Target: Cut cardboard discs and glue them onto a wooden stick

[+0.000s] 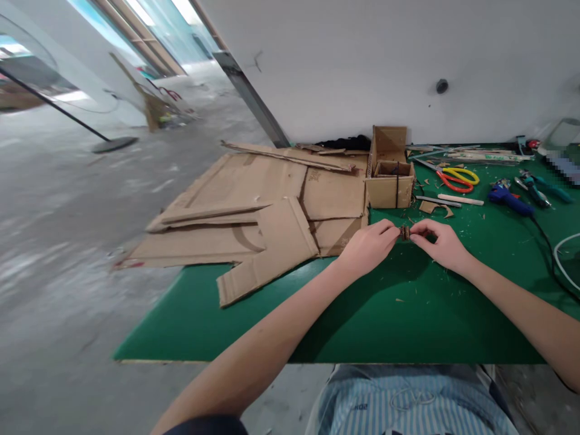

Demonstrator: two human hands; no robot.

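Between my two hands is a small brown piece of layered cardboard [405, 233], held above the green table [408, 302]. My left hand [369, 246] pinches its left side with closed fingers. On the other side, the thumb and fingers of my right hand [441, 244] grip it too. Its exact shape is too small to make out. Just behind my hands stands a small cardboard box [388, 193] with a raised back panel and a dark band down its front. A curved cardboard scrap [435, 209] lies behind my right hand.
Flat cardboard sheets [212, 241] cover the table's left part and overhang its edge. Scissors [457, 179] with orange and yellow handles, a blue glue gun [511, 198] with a cord, pliers [532, 190] and a pale stick [461, 199] lie at the right. A white wall [385, 66] rises behind.
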